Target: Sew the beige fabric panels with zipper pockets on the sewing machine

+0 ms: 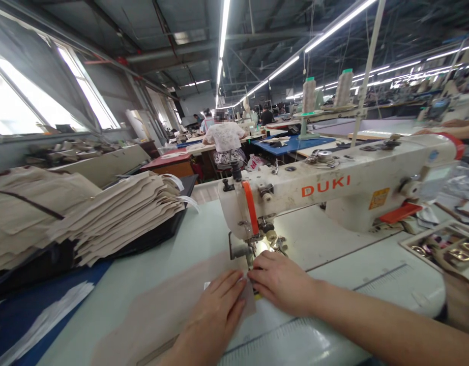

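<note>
A thin, pale beige fabric piece [162, 302] lies on the sewing machine's table, its front end at the needle area. My left hand [215, 310] rests on this fabric with fingers stretched out flat, pressing it down beside a small white tag [206, 285]. Closer to the presser foot, my right hand [278, 282] has its fingers bent and pressed together at the fabric's right edge. What lies under those fingertips is partly hidden. The white sewing machine [326, 188] has its needle lamp lit just beyond my hands.
Stacked beige fabric pieces [123, 213] lie at left on dark material, above white strips [55, 315] on blue cloth. A divided tray [444, 249] of metal fittings sits at right. Thread cones [309, 96] stand behind the machine. A person [225, 137] sits farther back.
</note>
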`<state>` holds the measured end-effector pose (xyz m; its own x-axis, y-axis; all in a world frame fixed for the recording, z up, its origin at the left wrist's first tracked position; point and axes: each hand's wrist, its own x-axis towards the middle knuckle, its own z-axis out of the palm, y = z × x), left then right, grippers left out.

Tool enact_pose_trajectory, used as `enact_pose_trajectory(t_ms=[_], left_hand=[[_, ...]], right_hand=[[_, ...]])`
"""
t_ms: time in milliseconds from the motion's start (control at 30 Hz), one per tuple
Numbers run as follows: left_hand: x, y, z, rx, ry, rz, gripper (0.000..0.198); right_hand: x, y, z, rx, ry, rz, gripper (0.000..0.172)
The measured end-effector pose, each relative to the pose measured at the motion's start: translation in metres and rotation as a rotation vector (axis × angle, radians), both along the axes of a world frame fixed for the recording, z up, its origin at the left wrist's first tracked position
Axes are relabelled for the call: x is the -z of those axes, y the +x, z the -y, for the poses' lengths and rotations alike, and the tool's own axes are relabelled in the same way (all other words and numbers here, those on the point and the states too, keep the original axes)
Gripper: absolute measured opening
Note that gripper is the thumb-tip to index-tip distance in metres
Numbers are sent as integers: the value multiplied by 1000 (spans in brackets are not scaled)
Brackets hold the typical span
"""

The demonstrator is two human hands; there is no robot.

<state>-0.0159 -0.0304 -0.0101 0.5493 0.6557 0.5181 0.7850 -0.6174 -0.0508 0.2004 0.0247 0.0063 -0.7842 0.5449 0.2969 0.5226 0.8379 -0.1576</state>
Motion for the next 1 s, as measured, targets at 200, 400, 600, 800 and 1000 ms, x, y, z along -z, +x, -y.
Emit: enact_pose_trajectory(t_ms=[200, 400, 600, 800, 1000], left_hand=[[6, 5, -8, -27, -47, -22, 34], [9, 13, -29, 12, -37, -4, 33], [6, 16, -41, 21, 15, -52, 32], [5, 18, -47, 32, -7, -14, 33], [7, 18, -47, 45, -37, 15, 33]], right_hand=[[-3, 4, -5, 8, 13, -4, 17], [-3, 13, -14, 39, 28, -5, 18], [-3, 13, -20, 67, 33, 5, 19], [-1, 13, -22, 104, 32, 9, 18], [-1, 13, -22, 121, 19, 17, 19]])
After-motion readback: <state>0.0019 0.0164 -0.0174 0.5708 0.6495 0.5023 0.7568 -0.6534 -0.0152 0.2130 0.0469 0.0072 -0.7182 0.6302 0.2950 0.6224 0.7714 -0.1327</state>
